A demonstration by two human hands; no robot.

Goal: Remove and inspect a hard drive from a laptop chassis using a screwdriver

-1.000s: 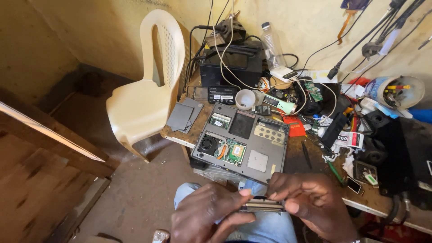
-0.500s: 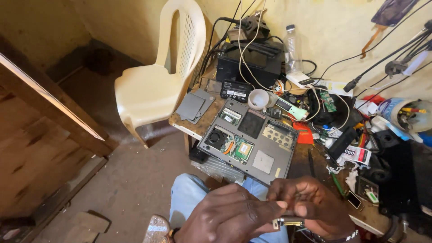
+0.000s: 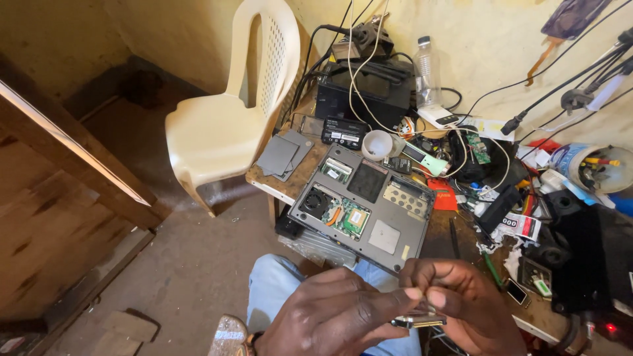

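Since the earlier frame the view has been tilting down and closing in, and both hands have been rising a little toward the desk (image 3: 290, 186) edge. The left hand (image 3: 343, 316) and the right hand (image 3: 461, 306) are meeting low in the view, each pinching a small metal connector (image 3: 419, 321) between thumb and fingertips, holding it over the lap just in front of the desk. Beyond it an opened laptop (image 3: 369, 207) is lying bottom-up on the desk, its boards and fan showing, among cables and tools. A plastic chair (image 3: 224, 125) is standing to the left.
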